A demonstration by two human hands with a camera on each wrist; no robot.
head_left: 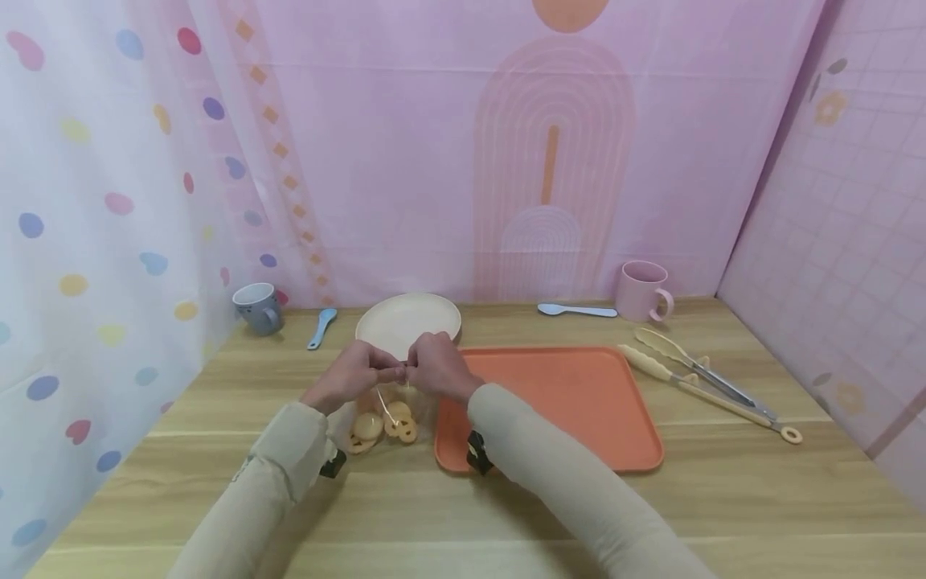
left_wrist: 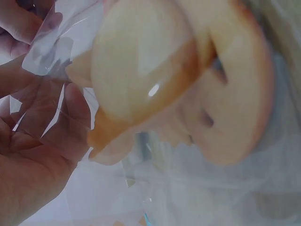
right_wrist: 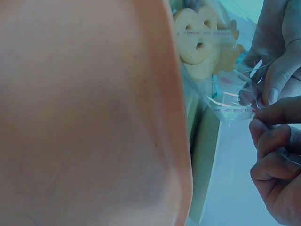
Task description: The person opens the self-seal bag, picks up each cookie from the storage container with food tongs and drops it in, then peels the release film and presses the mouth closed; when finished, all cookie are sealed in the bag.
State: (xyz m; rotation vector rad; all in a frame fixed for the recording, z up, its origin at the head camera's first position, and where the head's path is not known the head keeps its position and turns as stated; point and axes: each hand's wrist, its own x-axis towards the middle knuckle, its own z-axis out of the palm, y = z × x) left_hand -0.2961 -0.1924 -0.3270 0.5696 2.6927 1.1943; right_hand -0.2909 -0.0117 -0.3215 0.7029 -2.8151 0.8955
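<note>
The head camera looked forward and down from above the near edge of the bench (head_left: 434, 531), far enough back to take in the curtain (head_left: 405, 161) across the top of the frame. The left wrist camera sat very near the cookies (left_wrist: 146, 61), which filled its upper middle. The right wrist camera looked closely along the tray (right_wrist: 84, 113), which filled its left half. All three views shared the cookies, at lower centre, upper middle and upper right respectively.

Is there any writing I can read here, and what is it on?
"TO EXPOSE ADHESIVE": small print on the bag, near its edge.
A second line on the bag, across the cookies: too blurred to read.
Marks on the grey mug: too small to make out.
</note>
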